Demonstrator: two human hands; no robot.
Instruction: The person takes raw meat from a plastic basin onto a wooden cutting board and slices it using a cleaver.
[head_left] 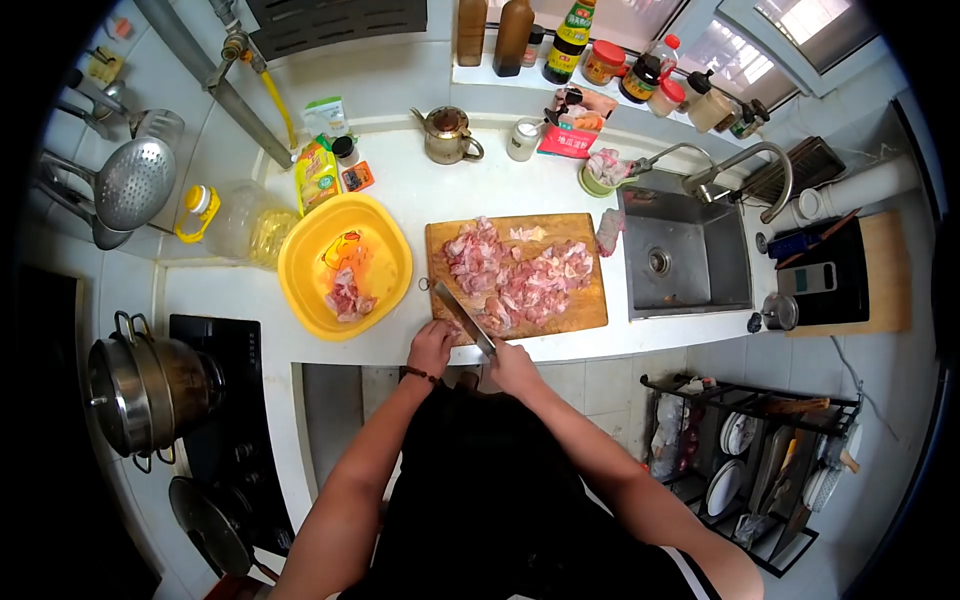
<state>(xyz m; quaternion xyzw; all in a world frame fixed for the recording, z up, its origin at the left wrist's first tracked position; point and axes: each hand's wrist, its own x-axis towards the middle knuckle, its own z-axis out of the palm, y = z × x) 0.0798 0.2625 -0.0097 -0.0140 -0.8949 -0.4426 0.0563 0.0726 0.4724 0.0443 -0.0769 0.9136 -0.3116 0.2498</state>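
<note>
item: one board [592, 312], wooden, flat on the white worktop [390, 185], before the person i am watching.

item: meat [540, 285], raw, in many pieces, heaped across the board; a paler bit towards the back edge.

item: one knife [464, 319], held aslant over the board's near left corner, tip pointing away and leftward.

item: right hand [515, 366], at the board's near edge, fingers clamped on the knife's handle.

item: left hand [432, 346], at the near left corner, beside the blade, fingers bent and close together; whether they grip any meat, i cannot tell. beaded bracelet [418, 374] at the wrist.

item: one basin [298, 262], yellow, left of the board, further pieces of meat lying inside.

item: one oil jug [235, 228], yellow cap, just beside the basin.

item: one teapot [448, 136] and one jar [523, 140], behind the board.

item: one sink [650, 285], steel, right of the board.

item: one pot [125, 395], lidded, by the black hob [240, 400], far left.
</note>
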